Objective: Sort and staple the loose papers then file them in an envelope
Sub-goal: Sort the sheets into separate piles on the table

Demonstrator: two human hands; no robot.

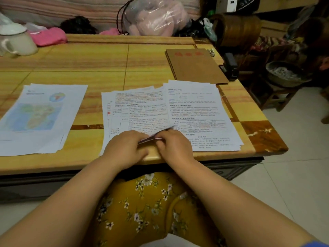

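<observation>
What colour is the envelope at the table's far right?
Brown kraft, with red characters printed across its top; the envelope shows in the head view.

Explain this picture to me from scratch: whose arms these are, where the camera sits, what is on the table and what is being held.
There is no machine here. A person wears a camera on the head, so it looks down along both bare arms onto a wooden table.

The left hand and the right hand meet at the near edge of the table and together lift the lower edge of a sheet from the middle pile of printed papers. A second pile of text pages lies just to the right, overlapping it, and a pile topped by a map page lies on the left.

Further back on the right lie brown envelopes, with a black stapler at the table edge. A white lidded mug stands far left.
</observation>
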